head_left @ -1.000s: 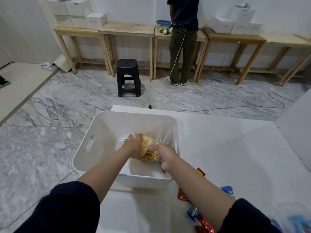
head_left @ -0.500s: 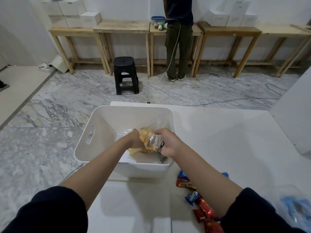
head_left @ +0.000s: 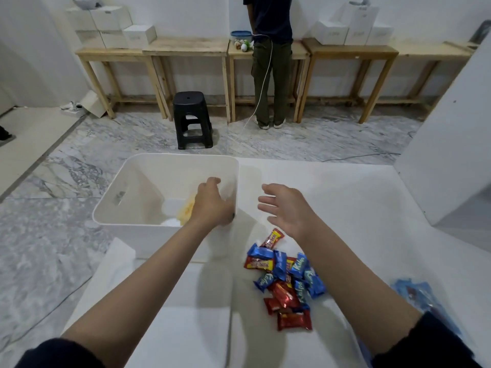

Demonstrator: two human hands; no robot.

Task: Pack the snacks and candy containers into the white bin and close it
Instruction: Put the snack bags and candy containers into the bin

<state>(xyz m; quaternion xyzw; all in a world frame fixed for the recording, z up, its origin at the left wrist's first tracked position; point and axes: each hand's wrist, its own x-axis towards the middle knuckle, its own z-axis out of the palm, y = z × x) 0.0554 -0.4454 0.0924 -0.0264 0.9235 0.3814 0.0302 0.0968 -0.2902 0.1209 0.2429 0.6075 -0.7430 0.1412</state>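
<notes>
Head view shows the white bin (head_left: 127, 221) holding a yellow snack bag (head_left: 186, 209), which both hands gripped a second ago; now the left hand (head_left: 212, 201) curls inside the bin's right wall, its grasp unclear, while the right hand (head_left: 288, 208) hovers spread above wrapped candies (head_left: 285, 277).

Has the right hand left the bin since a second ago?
Yes. The right hand was over the white bin holding the snack bag; now it hovers open outside the bin's right wall, above the table.

Floor: grey marble (head_left: 111, 152).
Wall: white (head_left: 186, 17).
Furniture: wooden tables (head_left: 186, 47) along wall, black stool (head_left: 191, 119).
</notes>
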